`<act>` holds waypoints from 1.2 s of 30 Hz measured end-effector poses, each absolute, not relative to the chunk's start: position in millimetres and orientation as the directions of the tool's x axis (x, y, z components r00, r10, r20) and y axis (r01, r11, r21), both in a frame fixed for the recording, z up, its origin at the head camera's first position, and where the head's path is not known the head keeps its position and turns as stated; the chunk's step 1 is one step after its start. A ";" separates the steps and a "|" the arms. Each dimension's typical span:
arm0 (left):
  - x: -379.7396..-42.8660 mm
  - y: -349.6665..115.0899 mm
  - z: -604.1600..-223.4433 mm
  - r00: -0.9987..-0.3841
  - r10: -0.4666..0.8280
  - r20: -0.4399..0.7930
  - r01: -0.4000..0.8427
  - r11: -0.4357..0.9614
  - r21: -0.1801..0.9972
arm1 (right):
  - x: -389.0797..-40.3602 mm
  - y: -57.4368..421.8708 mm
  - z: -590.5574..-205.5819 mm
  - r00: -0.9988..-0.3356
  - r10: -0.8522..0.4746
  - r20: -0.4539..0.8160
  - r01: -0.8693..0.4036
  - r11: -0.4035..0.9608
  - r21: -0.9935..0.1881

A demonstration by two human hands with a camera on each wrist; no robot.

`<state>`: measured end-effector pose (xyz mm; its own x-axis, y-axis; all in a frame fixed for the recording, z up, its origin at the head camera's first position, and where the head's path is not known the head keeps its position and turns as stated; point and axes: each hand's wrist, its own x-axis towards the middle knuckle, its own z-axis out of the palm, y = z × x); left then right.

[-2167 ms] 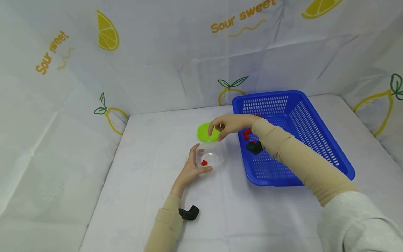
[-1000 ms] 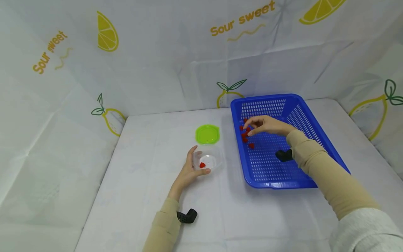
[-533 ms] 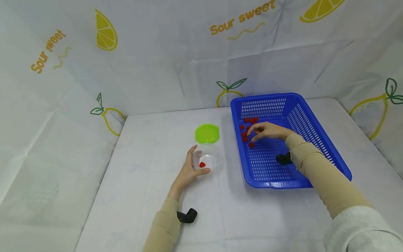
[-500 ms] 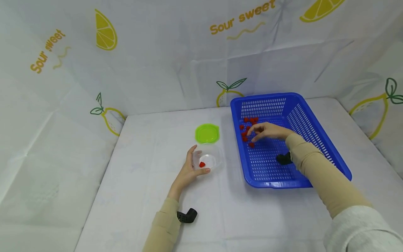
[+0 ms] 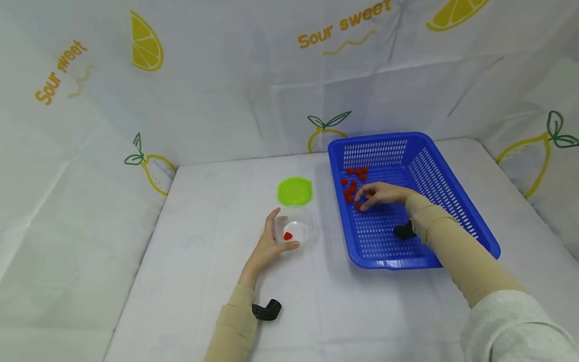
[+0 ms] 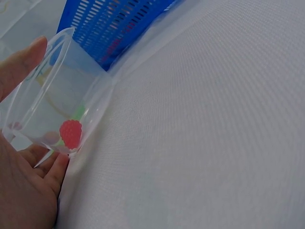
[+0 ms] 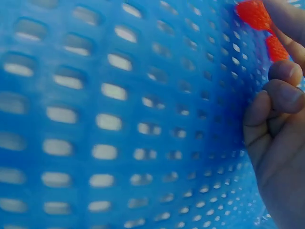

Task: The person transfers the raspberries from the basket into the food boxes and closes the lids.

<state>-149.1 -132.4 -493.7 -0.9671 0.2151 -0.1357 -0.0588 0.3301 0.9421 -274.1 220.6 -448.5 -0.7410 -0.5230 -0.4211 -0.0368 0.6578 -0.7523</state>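
Observation:
My left hand (image 5: 267, 249) grips a clear plastic container (image 5: 305, 223) from its left side, thumb in front and fingers behind. One red raspberry (image 6: 71, 134) lies inside it, low against the wall. My right hand (image 5: 383, 193) is inside the blue basket (image 5: 384, 263), thumb and index finger at a raspberry (image 5: 358, 207) on the basket floor. In the right wrist view, red raspberries (image 7: 252, 14) show beside the fingertips, with other fingers curled; whether the raspberry is pinched cannot be made out. More raspberries (image 5: 350, 191) lie along the basket's left side.
A bright green lid (image 5: 295, 191) lies flat on the white-covered table (image 5: 190, 261), just behind the container. The basket's raised wall stands right of the container. White cloth with lemon prints (image 5: 226, 90) hangs behind and at both sides.
My right hand has moved from above the green lid into the basket, then slightly down toward the front raspberry. My left hand has stayed on the container.

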 end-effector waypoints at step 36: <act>-150.3 -131.5 -489.6 -0.966 0.215 -0.142 -0.044 0.405 0.913 | -272.9 219.7 -450.7 -0.729 -0.546 -0.413 -0.090 0.674 -0.733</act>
